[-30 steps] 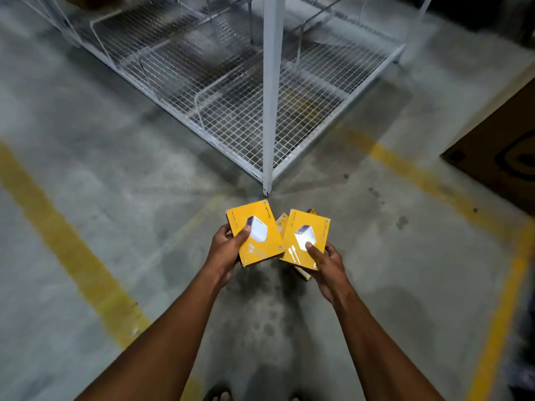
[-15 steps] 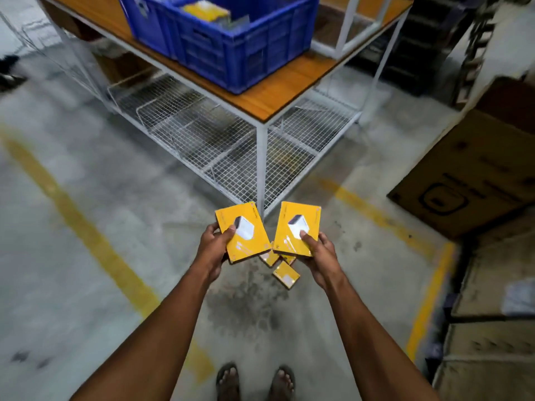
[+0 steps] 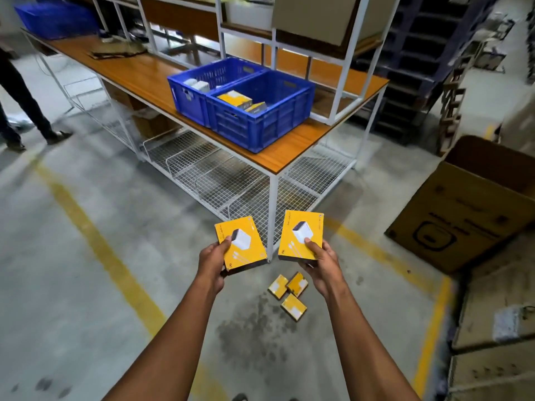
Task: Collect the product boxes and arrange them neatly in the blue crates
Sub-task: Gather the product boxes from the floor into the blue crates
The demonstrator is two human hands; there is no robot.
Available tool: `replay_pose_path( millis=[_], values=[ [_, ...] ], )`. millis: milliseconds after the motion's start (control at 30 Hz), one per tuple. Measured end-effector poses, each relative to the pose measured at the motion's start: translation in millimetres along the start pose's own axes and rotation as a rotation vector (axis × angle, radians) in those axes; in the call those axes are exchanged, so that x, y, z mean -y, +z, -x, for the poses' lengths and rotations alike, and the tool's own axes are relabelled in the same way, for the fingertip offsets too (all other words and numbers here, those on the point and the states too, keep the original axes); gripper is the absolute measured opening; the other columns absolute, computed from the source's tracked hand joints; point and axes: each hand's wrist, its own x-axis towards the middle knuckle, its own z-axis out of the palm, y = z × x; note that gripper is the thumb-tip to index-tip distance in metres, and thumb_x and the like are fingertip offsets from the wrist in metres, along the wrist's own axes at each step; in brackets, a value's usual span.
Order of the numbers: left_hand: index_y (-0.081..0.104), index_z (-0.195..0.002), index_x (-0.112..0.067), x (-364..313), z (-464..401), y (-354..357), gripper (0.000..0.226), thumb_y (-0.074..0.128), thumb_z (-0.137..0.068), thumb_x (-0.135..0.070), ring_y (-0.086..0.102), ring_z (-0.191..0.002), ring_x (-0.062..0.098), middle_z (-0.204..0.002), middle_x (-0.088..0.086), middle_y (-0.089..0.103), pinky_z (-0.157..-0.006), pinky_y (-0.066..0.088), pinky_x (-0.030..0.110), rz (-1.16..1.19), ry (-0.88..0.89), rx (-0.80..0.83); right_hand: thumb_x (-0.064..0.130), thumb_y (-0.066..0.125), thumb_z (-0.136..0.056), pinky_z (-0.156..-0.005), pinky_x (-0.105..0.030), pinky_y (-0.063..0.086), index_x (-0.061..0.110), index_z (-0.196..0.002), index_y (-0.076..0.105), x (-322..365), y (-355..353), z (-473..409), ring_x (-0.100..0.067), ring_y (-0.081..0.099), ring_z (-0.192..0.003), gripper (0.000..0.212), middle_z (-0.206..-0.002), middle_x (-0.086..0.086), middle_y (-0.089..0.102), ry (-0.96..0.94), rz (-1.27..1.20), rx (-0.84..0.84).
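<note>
Yellow boxes (image 3: 242, 248) held apart, short of table edge (image 3: 292, 162).

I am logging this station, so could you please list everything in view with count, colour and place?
held boxes: two, yellow, one in each hand
floor boxes: three, yellow, on the concrete below the hands
blue crates: two, side by side on the table; right one holds yellow boxes
far crate: one, blue, far left, blurred
table: one, wooden top, white frame, wire shelf beneath
cardboard carton: one, brown, open, right
bystander's legs: dark trousers, far left
left hand: grips one box
right hand: grips the other
</note>
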Motion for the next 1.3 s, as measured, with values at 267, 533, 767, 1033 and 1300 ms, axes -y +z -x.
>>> replay_pose_path(
  millis=[267,533,767,1033,1300],
  values=[
    [0.073,-0.113,-0.011,-54,-8,-24,0.026,0.075,-0.097,-0.031,0.075,-0.1,0.033,-0.106,0.013,0.08,-0.078,0.064,0.05,0.049,0.013,0.07,0.013,0.075,-0.092,-0.081,-0.041,0.057,0.016,-0.126,0.064,8,49,5,-0.026,0.071,-0.093,0.035,-0.114,-0.011,0.074,-0.053,-0.047,0.039],
    [0.07,-0.129,-0.011,-89,-34,-34,0.036,0.064,-0.104,-0.035,0.074,-0.112,0.034,-0.119,0.014,0.077,-0.1,0.057,0.057,0.089,0.042,0.216,0.013,0.078,-0.09,-0.073,-0.04,0.059,0.014,-0.14,0.053,12,102,-18,-0.029,0.071,-0.097,0.056,-0.12,-0.016,0.072,-0.076,-0.072,0.016],
    [0.069,-0.128,-0.005,-120,-89,-26,0.034,0.064,-0.104,-0.029,0.072,-0.112,0.04,-0.118,0.021,0.076,-0.096,0.058,0.051,0.137,0.057,0.212,0.016,0.076,-0.092,-0.081,-0.044,0.059,0.011,-0.133,0.059,27,133,-69,-0.033,0.072,-0.101,0.045,-0.119,-0.018,0.074,-0.081,-0.054,0.017],
    [0.067,-0.127,-0.002,-183,-186,11,0.035,0.072,-0.097,-0.019,0.073,-0.093,0.029,-0.113,0.018,0.077,-0.077,0.062,0.038,0.114,0.128,0.223,0.018,0.068,-0.098,-0.082,-0.045,0.059,0.011,-0.129,0.062,56,197,-177,-0.025,0.074,-0.091,0.033,-0.116,-0.019,0.075,-0.13,-0.088,0.069],
    [0.067,-0.127,-0.002,-283,-295,61,0.033,0.07,-0.099,-0.02,0.073,-0.086,0.025,-0.12,0.021,0.075,-0.065,0.061,0.033,0.122,0.192,0.213,0.019,0.067,-0.099,-0.094,-0.055,0.058,0.012,-0.132,0.059,124,275,-299,-0.032,0.072,-0.105,0.035,-0.123,-0.017,0.073,-0.201,-0.064,0.125]
  ],
)
